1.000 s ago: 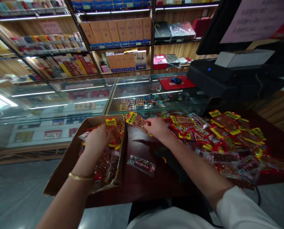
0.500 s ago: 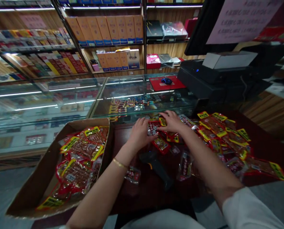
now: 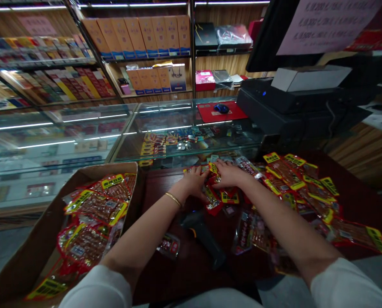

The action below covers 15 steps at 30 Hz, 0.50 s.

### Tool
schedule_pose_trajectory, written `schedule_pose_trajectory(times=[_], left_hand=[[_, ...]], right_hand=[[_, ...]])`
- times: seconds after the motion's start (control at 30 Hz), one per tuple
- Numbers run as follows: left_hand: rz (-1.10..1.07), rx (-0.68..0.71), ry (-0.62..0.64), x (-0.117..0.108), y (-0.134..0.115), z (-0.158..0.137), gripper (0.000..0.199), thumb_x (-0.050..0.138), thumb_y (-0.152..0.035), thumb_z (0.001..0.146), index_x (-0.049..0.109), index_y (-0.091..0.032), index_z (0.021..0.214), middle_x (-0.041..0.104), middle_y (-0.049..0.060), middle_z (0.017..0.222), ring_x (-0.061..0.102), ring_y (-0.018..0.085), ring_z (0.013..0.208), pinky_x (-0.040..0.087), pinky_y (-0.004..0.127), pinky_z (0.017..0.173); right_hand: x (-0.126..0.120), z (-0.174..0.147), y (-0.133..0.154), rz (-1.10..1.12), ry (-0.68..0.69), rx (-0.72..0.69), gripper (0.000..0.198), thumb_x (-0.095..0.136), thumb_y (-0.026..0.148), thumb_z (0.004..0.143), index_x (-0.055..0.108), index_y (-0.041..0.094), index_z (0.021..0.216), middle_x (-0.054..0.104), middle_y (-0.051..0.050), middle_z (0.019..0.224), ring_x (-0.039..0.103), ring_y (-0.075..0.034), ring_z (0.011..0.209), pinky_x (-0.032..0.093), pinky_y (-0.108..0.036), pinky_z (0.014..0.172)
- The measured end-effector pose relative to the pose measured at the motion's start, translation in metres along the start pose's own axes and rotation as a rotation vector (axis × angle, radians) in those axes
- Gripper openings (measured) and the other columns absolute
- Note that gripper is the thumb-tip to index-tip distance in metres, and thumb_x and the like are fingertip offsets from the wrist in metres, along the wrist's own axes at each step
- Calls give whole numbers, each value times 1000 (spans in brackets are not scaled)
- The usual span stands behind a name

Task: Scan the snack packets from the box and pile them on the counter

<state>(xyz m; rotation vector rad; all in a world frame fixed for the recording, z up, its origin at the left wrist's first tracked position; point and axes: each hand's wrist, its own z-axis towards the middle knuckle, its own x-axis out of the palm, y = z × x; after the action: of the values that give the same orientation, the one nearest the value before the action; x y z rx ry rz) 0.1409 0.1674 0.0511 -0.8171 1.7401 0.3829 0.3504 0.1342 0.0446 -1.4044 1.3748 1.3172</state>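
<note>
My left hand point(image 3: 191, 185) curls around the left side of a small group of red-and-yellow snack packets point(image 3: 213, 199), its fingers and thumb spread around their edge. Opposite it, my right hand point(image 3: 228, 174) grips the same group from the right, with a yellow-labelled packet point(image 3: 213, 168) showing between the two hands. The fingertips are partly hidden among the packets. Below the hands lies a black handheld scanner point(image 3: 205, 239) on the dark red table. A small dark packet point(image 3: 169, 246) lies left of the scanner, partly behind my left forearm.
On the left stands a cardboard box point(image 3: 138, 177) holding several snack packets point(image 3: 96, 205). More packets point(image 3: 290, 171) are heaped on the right. A glass counter point(image 3: 120, 147) runs along the back, with a mouse point(image 3: 222, 108), a monitor point(image 3: 264, 42) and a white box point(image 3: 309, 79) behind.
Both hands have moved slightly down in view, staying close around the packets. The dark packet that showed between them is now hidden. The view has shifted, bringing my left sleeve into sight.
</note>
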Motion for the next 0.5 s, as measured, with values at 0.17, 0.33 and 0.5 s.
schedule_pose_trajectory(times=[0.17, 0.33, 0.5], left_hand=[[-54, 63, -102, -4, 8, -5, 99, 80, -53, 70, 39, -25, 156, 46, 18, 154, 46, 40, 137, 45, 51, 109], [-23, -24, -80, 1, -10, -8, 115, 80, -72, 62, 39, -18, 155, 39, 26, 157, 38, 48, 142, 41, 61, 110], [-13, -14, -21, -12, -14, -2, 118, 90, -63, 54, 43, -18, 154, 44, 26, 154, 44, 46, 139, 44, 56, 108]], right_hand=[[-7, 3, 8, -73, -51, -32, 37, 66, 36, 101, 62, 20, 134, 64, -9, 135, 68, -25, 113, 58, -47, 94], [-5, 1, 18, -135, -54, 27, 38, 68, 36, 100, 62, 19, 133, 65, -10, 133, 68, -24, 111, 59, -46, 93], [-14, -5, 13, -137, -79, 15, 37, 68, 36, 100, 62, 19, 133, 65, -9, 133, 68, -24, 111, 59, -45, 92]])
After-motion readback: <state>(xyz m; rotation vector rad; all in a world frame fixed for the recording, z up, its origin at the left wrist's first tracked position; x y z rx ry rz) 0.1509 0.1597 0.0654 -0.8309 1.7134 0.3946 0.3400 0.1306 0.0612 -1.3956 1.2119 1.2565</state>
